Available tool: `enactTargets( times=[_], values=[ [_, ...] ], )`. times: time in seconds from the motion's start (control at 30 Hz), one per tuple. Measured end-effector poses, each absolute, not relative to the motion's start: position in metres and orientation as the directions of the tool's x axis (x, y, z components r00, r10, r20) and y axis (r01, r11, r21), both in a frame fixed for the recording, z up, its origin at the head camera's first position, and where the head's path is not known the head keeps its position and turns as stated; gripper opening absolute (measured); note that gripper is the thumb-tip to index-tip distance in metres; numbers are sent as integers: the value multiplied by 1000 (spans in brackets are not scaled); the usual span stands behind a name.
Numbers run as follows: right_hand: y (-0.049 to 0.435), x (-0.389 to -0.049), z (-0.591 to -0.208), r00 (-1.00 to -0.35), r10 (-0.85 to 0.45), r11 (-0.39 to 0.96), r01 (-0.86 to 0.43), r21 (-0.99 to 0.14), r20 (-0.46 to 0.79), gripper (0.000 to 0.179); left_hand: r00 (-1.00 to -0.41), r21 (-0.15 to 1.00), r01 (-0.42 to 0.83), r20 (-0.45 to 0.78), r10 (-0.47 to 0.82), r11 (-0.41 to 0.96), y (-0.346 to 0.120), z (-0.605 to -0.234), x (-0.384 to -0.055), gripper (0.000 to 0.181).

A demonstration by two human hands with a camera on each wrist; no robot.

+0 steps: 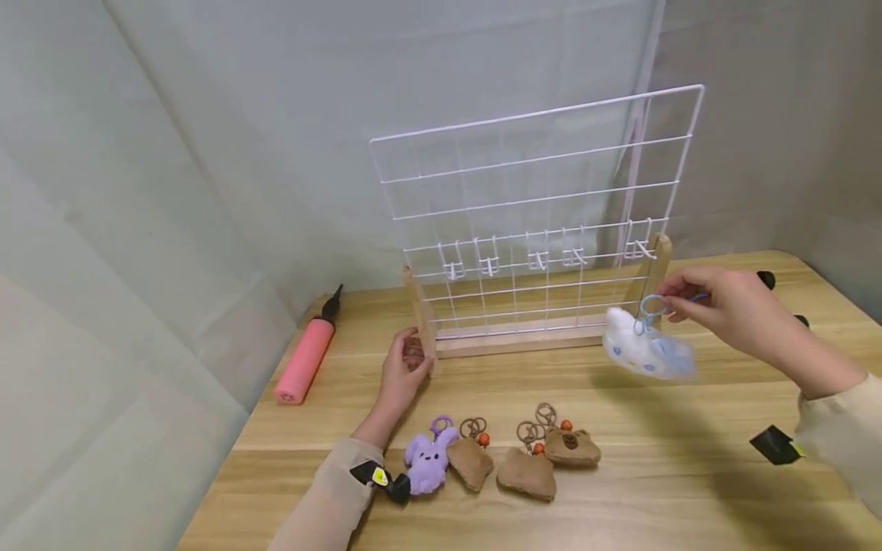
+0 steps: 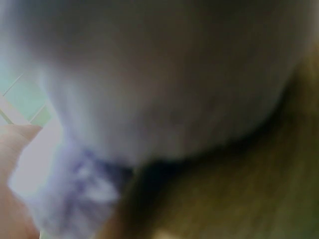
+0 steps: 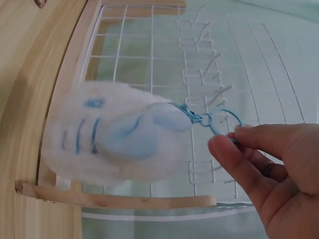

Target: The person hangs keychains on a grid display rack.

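My right hand (image 1: 737,310) pinches the blue key ring (image 1: 654,305) of a white plush keychain (image 1: 637,352) between thumb and fingers. The plush, with blue eyes and a pale blue bow (image 3: 144,130), dangles in front of a white wire grid rack (image 1: 547,287), near its right end. My left hand (image 1: 401,367) grips the left wooden foot (image 1: 422,314) of the rack, its fingers partly behind the wood. Several white hooks (image 1: 538,260) sit in a row on the grid. In the left wrist view a blurred purple plush (image 2: 84,194) fills much of the picture.
In front of the rack lie a purple rabbit plush keychain (image 1: 429,463) and brown plush keychains (image 1: 527,473) with bronze rings. A pink hand pump (image 1: 306,360) with a black nozzle rests at the table's left edge. Black objects (image 1: 766,280) show behind my right hand.
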State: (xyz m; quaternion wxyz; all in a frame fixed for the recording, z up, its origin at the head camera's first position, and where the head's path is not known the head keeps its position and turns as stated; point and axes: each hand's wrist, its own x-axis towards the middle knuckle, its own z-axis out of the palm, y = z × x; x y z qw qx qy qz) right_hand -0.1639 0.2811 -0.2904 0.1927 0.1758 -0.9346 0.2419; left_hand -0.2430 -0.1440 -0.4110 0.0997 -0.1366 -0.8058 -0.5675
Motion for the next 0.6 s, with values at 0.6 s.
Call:
enactTargets(
  times=[0.6],
  values=[
    [290,-185,-272,-904,-117,815,-324,-481,411,14,-941,890,339,321,110,305,-144,-413,-242,54]
  ],
)
